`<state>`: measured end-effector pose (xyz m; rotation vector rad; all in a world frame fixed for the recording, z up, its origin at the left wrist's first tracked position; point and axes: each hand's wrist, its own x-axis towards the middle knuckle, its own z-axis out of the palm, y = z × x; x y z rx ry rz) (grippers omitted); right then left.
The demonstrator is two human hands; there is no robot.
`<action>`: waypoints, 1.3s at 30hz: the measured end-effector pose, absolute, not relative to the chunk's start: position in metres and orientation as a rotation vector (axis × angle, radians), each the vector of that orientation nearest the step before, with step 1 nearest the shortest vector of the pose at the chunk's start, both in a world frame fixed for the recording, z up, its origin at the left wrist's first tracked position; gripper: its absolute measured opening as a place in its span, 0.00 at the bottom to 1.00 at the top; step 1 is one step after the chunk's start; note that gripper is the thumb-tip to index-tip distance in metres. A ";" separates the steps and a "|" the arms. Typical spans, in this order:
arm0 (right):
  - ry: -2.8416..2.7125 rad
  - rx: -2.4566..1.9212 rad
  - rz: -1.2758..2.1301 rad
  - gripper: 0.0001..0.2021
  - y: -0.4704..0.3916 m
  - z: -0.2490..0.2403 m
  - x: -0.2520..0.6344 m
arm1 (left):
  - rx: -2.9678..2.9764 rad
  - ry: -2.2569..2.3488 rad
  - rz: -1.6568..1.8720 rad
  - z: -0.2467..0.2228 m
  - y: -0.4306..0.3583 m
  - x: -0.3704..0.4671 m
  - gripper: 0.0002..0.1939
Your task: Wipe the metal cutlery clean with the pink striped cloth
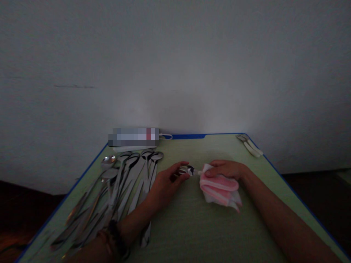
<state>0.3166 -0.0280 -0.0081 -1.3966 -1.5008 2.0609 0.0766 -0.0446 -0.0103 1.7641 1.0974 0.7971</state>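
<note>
Over the middle of the table, a fork (190, 170) lies level between my two hands, its shiny head to the left. My left hand (170, 180) is closed about the tines with thumb and fingertips. In my right hand (226, 170) is a folded pink-and-white cloth (219, 186), wrapped round the fork's handle end, most of which it hides. The cloth's loose corners hang below the hand.
Several metal spoons (133, 159) and other long-handled cutlery lie in a spread on the left. Two white-handled pieces of cutlery (251, 147) rest at the far right. Behind the spoons is a blurred box (134, 137) with a white cable. A wall (175, 73) borders the blue-edged table (186, 233).
</note>
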 end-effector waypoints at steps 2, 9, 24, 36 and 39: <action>-1.609 -1.379 2.109 0.15 -0.028 -0.003 0.312 | 1.815 1.071 0.762 -0.014 -0.045 0.077 0.17; -1.846 -1.385 2.039 0.14 -0.029 0.004 0.307 | 1.952 1.041 0.718 -0.013 -0.047 0.077 0.16; -2.538 -1.516 1.303 0.18 -0.034 0.007 0.287 | 2.024 1.038 0.710 -0.015 -0.050 0.082 0.12; -2.426 -1.385 1.515 0.17 -0.033 0.004 0.288 | 2.350 1.084 0.551 -0.017 -0.052 0.083 0.17; -2.453 -1.346 1.484 0.14 -0.032 0.005 0.288 | 2.369 1.073 0.525 -0.019 -0.051 0.083 0.18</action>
